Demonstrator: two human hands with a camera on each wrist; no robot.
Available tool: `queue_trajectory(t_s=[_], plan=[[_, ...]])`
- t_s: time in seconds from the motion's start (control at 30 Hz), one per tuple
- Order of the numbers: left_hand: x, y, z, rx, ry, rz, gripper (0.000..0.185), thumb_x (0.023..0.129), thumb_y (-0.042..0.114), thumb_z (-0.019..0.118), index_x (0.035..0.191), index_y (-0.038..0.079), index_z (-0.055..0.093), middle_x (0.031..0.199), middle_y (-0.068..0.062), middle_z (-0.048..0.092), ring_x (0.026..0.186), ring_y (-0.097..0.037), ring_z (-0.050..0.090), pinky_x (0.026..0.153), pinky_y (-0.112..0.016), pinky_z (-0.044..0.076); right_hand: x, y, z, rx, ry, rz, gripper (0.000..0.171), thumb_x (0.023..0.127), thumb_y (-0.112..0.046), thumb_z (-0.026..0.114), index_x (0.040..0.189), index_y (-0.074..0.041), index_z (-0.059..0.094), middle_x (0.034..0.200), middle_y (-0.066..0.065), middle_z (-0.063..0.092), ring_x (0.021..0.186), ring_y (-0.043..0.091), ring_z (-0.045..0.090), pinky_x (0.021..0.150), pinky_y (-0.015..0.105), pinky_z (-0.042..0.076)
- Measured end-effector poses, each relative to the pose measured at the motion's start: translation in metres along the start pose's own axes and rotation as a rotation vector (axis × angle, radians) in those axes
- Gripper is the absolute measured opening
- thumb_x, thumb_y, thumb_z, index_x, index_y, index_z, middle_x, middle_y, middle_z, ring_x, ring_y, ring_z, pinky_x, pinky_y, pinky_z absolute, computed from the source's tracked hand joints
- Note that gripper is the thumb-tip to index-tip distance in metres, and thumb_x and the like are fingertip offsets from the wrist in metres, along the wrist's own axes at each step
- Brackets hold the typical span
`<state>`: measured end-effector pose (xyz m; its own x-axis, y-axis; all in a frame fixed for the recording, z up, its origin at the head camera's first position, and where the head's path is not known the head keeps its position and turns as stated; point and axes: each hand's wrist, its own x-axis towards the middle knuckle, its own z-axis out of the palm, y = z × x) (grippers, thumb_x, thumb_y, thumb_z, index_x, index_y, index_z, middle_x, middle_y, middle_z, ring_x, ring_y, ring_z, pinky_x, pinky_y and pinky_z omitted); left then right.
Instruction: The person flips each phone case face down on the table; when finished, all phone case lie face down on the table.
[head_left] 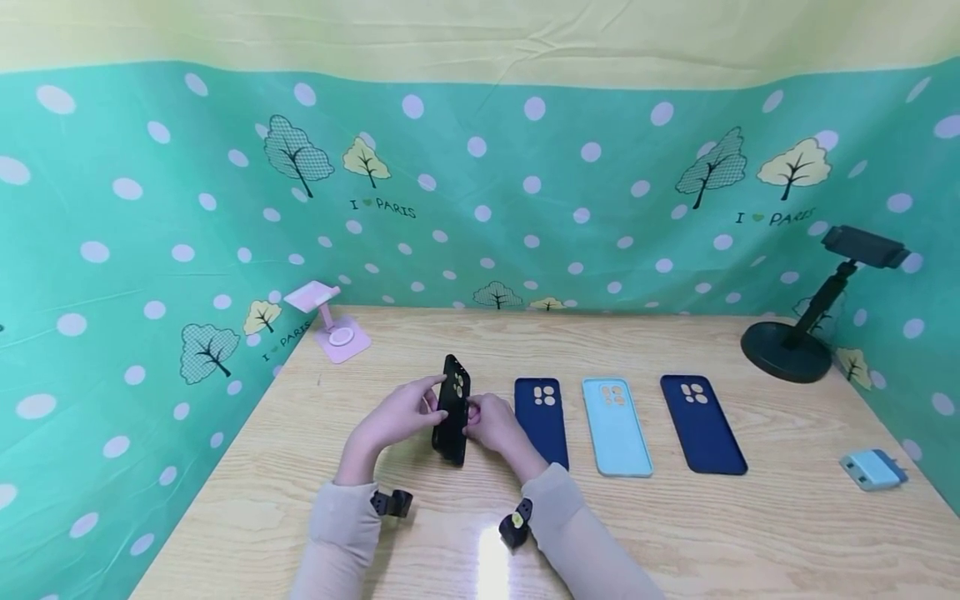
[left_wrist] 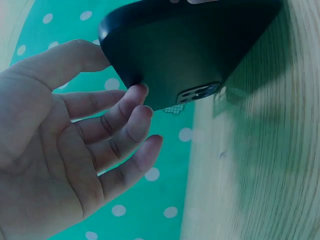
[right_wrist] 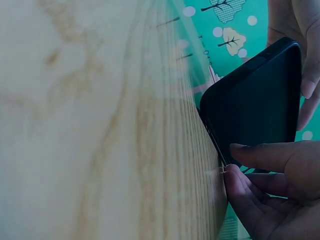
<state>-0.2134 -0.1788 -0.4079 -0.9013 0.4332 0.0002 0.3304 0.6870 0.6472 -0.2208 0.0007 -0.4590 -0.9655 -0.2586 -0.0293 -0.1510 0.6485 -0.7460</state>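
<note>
Both hands are holding a black case [head_left: 453, 408] upright on its long edge above the table [head_left: 675, 533], left of the row of cases. The left hand [head_left: 396, 417] is pinching it, thumb on top and fingertips [left_wrist: 141, 107] against its back. The right hand [head_left: 491, 421] is gripping the other side with curled fingers [right_wrist: 265, 155]. Beside it, two navy cases [head_left: 542, 421] [head_left: 702, 423] are lying flat with a light blue case [head_left: 617, 426] between them.
</note>
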Motion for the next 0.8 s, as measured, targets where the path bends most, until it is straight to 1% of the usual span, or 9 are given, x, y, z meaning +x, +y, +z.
queue_trajectory(t_s=[0.27,0.37,0.4,0.47,0.6,0.63,0.7,0.8], plan=[[0.002,0.006,0.003,0.016,0.002,0.033,0.060,0.087,0.014,0.068,0.139,-0.007,0.045,0.082,-0.004,0.061,0.071,-0.009,0.053,0.061,-0.022,0.044,0.003,0.003,0.001,0.077,-0.051,0.003,0.043,0.078,-0.001,0.075,0.119,0.007,0.064,0.081,0.007,0.067,0.071,0.010,0.058,0.069,0.023,0.047],[0.003,0.007,0.004,0.017,-0.004,0.032,0.061,0.088,0.014,0.068,0.139,-0.007,0.045,0.081,-0.003,0.061,0.071,-0.009,0.053,0.062,-0.022,0.044,0.004,0.004,0.001,0.101,-0.067,0.004,0.043,0.078,-0.001,0.075,0.118,0.008,0.064,0.079,0.005,0.066,0.071,0.010,0.058,0.070,0.024,0.048],[0.003,0.007,0.004,0.021,-0.005,0.037,0.061,0.088,0.015,0.068,0.139,-0.007,0.045,0.081,-0.003,0.061,0.071,-0.009,0.052,0.062,-0.022,0.043,0.008,0.010,0.005,0.099,-0.060,-0.026,0.043,0.078,-0.003,0.076,0.118,0.007,0.064,0.078,0.002,0.065,0.069,0.009,0.057,0.068,0.023,0.047],[0.004,0.009,0.005,0.024,-0.008,0.040,0.061,0.088,0.016,0.069,0.140,-0.006,0.045,0.081,-0.002,0.061,0.071,-0.009,0.052,0.063,-0.021,0.044,0.007,0.010,0.004,0.096,-0.064,-0.032,0.041,0.078,-0.004,0.075,0.117,0.006,0.065,0.076,0.001,0.064,0.069,0.008,0.057,0.068,0.022,0.047],[0.005,0.009,0.008,0.031,-0.011,0.068,0.062,0.088,0.018,0.069,0.140,-0.007,0.044,0.080,-0.002,0.061,0.072,-0.010,0.054,0.064,-0.022,0.044,0.008,0.010,0.004,0.097,-0.072,-0.042,0.026,0.078,-0.001,0.071,0.104,0.003,0.068,0.076,0.002,0.063,0.068,0.010,0.055,0.064,0.021,0.044],[0.006,0.010,0.009,0.030,-0.011,0.067,0.063,0.088,0.018,0.069,0.140,-0.006,0.044,0.080,-0.002,0.061,0.073,-0.010,0.054,0.065,-0.022,0.044,0.005,0.004,-0.001,0.107,-0.086,-0.012,0.024,0.078,0.001,0.069,0.103,0.003,0.069,0.077,0.005,0.064,0.069,0.011,0.055,0.065,0.022,0.044],[0.006,0.009,0.010,0.031,-0.008,0.072,0.063,0.088,0.019,0.069,0.140,-0.006,0.044,0.080,-0.002,0.061,0.073,-0.010,0.054,0.065,-0.022,0.044,0.005,0.005,-0.001,0.121,-0.090,-0.003,0.022,0.080,0.000,0.067,0.102,0.002,0.069,0.080,0.007,0.064,0.071,0.012,0.054,0.064,0.022,0.042],[0.006,0.010,0.012,0.027,-0.008,0.061,0.064,0.089,0.020,0.070,0.141,-0.005,0.044,0.081,-0.002,0.061,0.073,-0.010,0.054,0.065,-0.022,0.044,0.003,0.007,-0.004,0.162,-0.089,0.028,0.031,0.085,-0.003,0.064,0.115,0.004,0.066,0.088,0.009,0.066,0.077,0.013,0.055,0.068,0.023,0.044]])
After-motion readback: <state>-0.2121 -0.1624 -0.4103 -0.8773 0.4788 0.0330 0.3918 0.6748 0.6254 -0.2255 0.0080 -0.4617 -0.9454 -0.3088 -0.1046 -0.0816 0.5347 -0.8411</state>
